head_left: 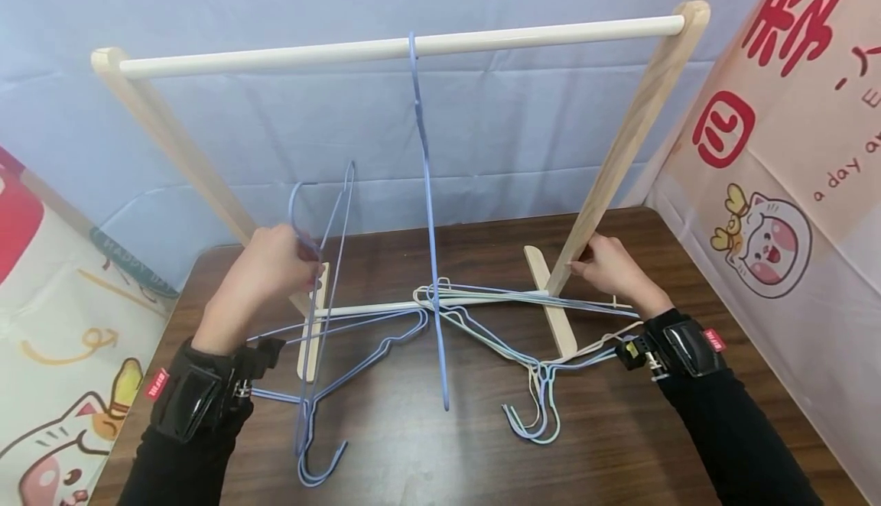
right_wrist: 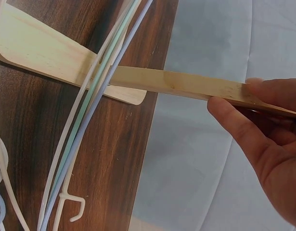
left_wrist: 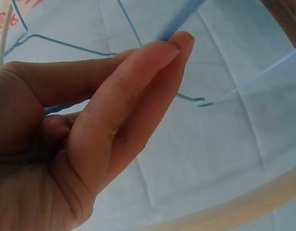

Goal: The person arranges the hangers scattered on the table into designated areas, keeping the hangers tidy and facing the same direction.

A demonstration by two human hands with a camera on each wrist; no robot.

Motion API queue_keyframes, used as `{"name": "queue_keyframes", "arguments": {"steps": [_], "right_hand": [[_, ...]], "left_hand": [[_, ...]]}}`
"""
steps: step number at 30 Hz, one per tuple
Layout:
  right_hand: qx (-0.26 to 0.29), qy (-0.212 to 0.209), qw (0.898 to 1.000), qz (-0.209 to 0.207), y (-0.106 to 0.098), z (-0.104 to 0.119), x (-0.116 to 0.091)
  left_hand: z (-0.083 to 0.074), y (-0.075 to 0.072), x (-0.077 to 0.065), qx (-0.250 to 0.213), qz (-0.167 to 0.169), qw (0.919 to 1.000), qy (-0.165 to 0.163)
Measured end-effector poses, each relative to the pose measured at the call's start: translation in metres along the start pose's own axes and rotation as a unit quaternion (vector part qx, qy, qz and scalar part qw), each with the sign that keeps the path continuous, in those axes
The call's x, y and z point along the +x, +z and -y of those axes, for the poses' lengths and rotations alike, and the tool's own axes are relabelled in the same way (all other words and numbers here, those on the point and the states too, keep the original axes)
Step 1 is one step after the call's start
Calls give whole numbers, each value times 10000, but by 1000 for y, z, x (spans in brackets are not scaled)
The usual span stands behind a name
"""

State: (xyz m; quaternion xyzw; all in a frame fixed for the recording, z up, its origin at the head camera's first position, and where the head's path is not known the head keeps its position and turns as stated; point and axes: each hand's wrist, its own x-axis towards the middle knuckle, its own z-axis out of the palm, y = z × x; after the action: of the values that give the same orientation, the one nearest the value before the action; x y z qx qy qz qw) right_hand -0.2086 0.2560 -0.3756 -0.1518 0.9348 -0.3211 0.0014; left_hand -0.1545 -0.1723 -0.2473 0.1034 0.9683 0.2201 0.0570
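My left hand (head_left: 264, 273) pinches a blue wire hanger (head_left: 346, 219) near its hook, beside the left post of a wooden clothes rack. Thumb and forefinger meet on the blue wire (left_wrist: 179, 20) in the left wrist view. The hanger's body hangs edge-on to the right of that hand. With my right hand (head_left: 611, 267) I grip the lower part of the rack's right post (head_left: 629, 135), thumb and fingers on its opposite sides in the right wrist view. A second blue hanger (head_left: 427, 177) hangs by its hook from the middle of the white top rail (head_left: 551, 37).
Blue hangers (head_left: 372, 357) lie on the brown table (head_left: 427, 460) at left. A bundle of white, green and blue hangers (head_left: 544, 384) lies at right, over the rack's right foot (head_left: 559, 326). A lower white bar (head_left: 375, 309) joins the feet. Pale cloth (head_left: 330, 124) hangs behind.
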Motion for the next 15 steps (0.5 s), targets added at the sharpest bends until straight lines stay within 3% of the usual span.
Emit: {"name": "queue_keyframes", "arguments": {"steps": [11,15], "right_hand": [[-19,-3,10000,-34,1,0,1],[-25,18,10000,-27,2,0,1]], "left_hand": [[-18,-16,4,223,107,9997,-13],[-26,-23,4,306,-14,9995,55]]}}
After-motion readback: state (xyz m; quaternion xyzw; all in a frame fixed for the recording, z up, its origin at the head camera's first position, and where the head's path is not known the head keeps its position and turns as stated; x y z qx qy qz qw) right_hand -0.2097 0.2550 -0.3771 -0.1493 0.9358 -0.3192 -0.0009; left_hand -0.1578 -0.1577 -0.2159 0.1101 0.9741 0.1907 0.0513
